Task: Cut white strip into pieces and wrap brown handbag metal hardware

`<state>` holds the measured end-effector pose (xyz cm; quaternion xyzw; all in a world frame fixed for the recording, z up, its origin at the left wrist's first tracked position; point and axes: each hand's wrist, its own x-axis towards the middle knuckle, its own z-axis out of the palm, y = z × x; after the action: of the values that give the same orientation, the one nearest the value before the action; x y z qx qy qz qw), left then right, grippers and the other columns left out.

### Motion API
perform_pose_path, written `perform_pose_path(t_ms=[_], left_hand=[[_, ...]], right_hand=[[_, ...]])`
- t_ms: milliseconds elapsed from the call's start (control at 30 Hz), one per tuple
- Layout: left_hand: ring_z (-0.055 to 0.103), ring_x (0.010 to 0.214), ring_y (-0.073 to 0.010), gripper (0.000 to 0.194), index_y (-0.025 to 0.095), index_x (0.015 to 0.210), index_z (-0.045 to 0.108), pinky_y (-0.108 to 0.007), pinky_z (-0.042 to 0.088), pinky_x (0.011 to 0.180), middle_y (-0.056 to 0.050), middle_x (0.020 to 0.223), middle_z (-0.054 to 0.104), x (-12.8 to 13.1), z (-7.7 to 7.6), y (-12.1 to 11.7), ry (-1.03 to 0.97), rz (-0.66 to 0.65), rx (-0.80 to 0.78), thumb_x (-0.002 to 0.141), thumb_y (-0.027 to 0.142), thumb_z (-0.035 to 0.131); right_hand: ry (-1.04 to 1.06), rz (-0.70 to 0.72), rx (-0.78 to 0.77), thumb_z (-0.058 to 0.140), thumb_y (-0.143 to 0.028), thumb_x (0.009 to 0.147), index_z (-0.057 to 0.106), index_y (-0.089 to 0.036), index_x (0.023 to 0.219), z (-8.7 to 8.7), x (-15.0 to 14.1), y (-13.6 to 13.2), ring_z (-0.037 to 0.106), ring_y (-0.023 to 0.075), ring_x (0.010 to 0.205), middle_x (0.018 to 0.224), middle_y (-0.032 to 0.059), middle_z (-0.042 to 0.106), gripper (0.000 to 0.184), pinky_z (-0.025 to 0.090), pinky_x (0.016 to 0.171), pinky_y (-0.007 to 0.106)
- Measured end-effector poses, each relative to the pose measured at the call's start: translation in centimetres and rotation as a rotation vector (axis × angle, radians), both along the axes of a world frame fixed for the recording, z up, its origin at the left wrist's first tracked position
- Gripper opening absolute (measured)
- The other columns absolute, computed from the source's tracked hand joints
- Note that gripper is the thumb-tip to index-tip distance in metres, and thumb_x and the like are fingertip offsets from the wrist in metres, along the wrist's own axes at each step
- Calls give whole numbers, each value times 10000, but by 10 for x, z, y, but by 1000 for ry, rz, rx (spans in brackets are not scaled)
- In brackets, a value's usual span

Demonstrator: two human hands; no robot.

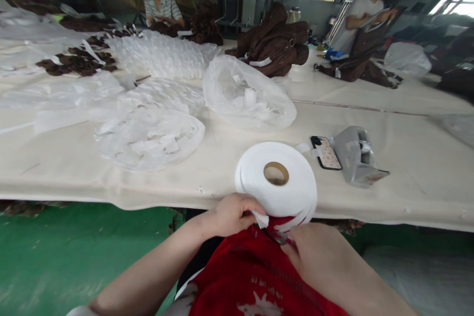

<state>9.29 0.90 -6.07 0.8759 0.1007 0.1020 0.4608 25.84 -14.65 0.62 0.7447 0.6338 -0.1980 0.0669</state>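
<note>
A large roll of white tape (pixel 277 177) with a brown cardboard core lies flat at the near edge of the cream table (pixel 222 177). My left hand (pixel 231 215) is closed, pinching a short white piece of tape (pixel 261 219) at the roll's loose end. My right hand (pixel 314 252) is closed just below the roll, over my red shirt (pixel 255 271), gripping a small dark tool I cannot make out. Both hands sit close together in front of the table edge.
Clear plastic bags (pixel 248 94) with cut white strips (pixel 151 143) lie left of the roll. A phone (pixel 326 152) and a grey tape dispenser (pixel 357 155) lie to the right. Brown garments (pixel 276 42) are piled at the back, where two people work. The floor (pixel 66 252) is green.
</note>
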Motion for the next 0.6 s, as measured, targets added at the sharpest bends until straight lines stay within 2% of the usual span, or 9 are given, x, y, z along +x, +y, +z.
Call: perform_pose_path(t_ms=[133,200,267,400,533,600], left_hand=[[656,990,-152,269,223,1006,695,-268,513,907,-43,1081,699,-5,-3,-10,-84,23,102,847,91,523],[651,1003,-150,283,234,999,692,-267,518,916,-46,1138,669,-8,-6,-15,-78,44,166,834,79,521],[662,963,-147,305,241,1004,689,-267,534,900,-52,1193,635,-11,-11,-22,-58,80,249,821,70,515],[683,826,-134,335,241,1044,679,-289,568,850,-67,1275,589,-13,-20,-36,4,149,432,834,72,481],[691,855,-152,329,236,1095,661,-303,579,834,-79,1272,597,-7,-25,-47,62,169,545,884,105,447],[688,889,-168,316,233,1113,652,-307,579,825,-81,1238,616,-2,-26,-50,79,191,586,900,126,443]], right_hand=[[237,-306,270,386,-418,955,627,-245,843,-29,28,-37,683,227,718,803,54,720,317,475,647,301],[284,-503,420,304,-476,976,584,-241,840,-48,39,-47,675,232,732,815,72,707,390,477,656,305],[333,-621,483,273,-511,977,562,-241,863,-64,44,-51,672,246,783,857,90,703,412,480,695,320],[466,-617,450,259,-529,978,532,-240,849,-84,48,-44,659,251,773,834,91,690,417,471,714,333],[473,-546,510,253,-510,985,538,-225,955,-88,56,-31,655,267,847,923,116,690,405,456,770,352],[455,-510,516,253,-526,981,517,-226,904,-87,62,-25,646,265,788,855,105,678,406,447,749,351]])
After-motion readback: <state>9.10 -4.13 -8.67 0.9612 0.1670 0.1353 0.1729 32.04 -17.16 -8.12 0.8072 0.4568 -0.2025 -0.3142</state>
